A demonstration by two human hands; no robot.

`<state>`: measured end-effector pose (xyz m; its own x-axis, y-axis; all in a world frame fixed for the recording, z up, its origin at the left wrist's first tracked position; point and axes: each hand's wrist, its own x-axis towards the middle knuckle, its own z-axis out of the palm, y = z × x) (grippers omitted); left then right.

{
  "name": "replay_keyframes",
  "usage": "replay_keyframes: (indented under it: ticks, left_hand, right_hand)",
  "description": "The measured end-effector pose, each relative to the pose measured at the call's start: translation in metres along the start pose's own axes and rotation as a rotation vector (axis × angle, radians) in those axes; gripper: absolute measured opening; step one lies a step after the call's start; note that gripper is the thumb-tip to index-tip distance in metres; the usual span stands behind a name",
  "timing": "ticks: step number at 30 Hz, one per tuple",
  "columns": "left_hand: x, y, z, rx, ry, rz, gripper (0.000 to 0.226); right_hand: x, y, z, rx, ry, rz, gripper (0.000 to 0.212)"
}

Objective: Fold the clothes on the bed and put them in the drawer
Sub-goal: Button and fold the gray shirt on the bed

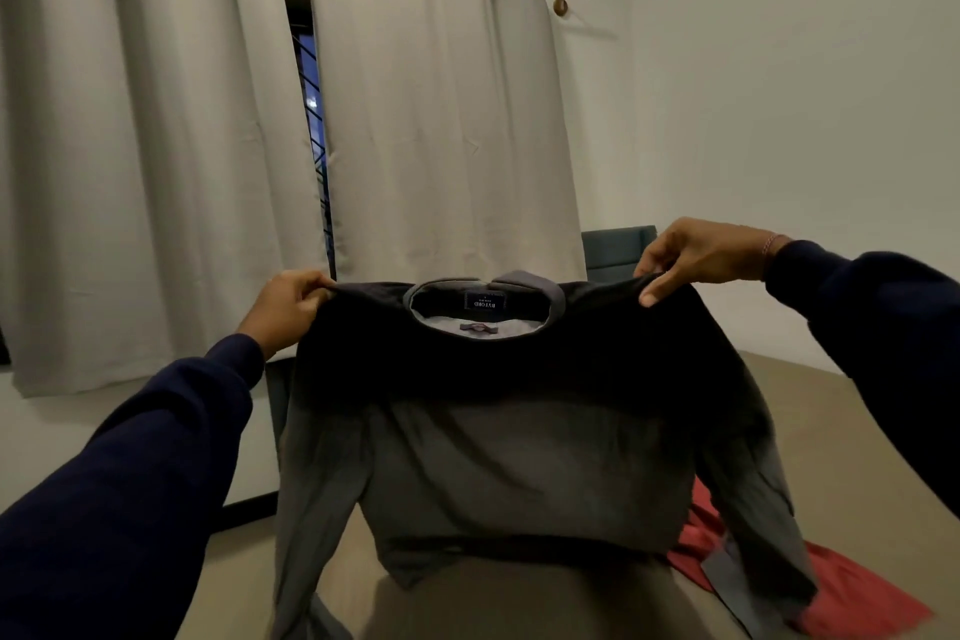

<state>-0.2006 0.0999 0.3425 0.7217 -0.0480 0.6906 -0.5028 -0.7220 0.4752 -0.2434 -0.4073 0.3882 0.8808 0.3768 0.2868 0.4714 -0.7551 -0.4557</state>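
Observation:
A dark grey long-sleeved shirt [519, 431] hangs in the air in front of me, collar up, its label showing inside the neck. My left hand [285, 309] pinches its left shoulder and my right hand [696, 255] pinches its right shoulder. Both sleeves dangle down, and the hem touches the bed [852, 431] below. A red garment [841, 587] lies on the bed at the lower right, partly hidden under the shirt's right sleeve. No drawer is in view.
Beige curtains [441, 120] hang on a rod across the wall ahead, with a narrow gap showing a window. A dark teal headboard [613, 250] stands behind the bed by the white right wall. The floor shows at the lower left.

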Motion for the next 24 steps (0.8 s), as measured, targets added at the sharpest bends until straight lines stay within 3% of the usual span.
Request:
replay_keyframes:
  ticks: [3, 7, 10, 13, 20, 24]
  left_hand:
    - [-0.004, 0.002, 0.002, -0.212, -0.081, -0.114, 0.014]
    - [-0.009, -0.004, -0.008, -0.37, -0.152, -0.175, 0.012]
    - [-0.006, 0.003, 0.001, -0.297, -0.187, -0.286, 0.026]
    - [-0.007, 0.003, 0.017, -0.152, -0.241, -0.432, 0.032]
    - [-0.019, -0.013, 0.014, -0.471, -0.263, -0.449, 0.037]
    - [-0.008, -0.008, 0.004, -0.397, -0.227, -0.341, 0.021]
  right_hand:
    - [-0.006, -0.006, 0.0, 0.044, -0.046, -0.007, 0.022]
    - [-0.017, -0.006, 0.0, 0.24, 0.084, -0.003, 0.044]
    - [-0.006, 0.005, 0.014, 0.344, 0.143, 0.247, 0.058]
    - [0.012, 0.011, 0.039, 0.164, 0.083, 0.441, 0.061]
    - [-0.003, 0.02, 0.028, 0.258, -0.049, 0.154, 0.045]
    - [0.0, 0.021, 0.014, 0.292, 0.075, 0.049, 0.04]
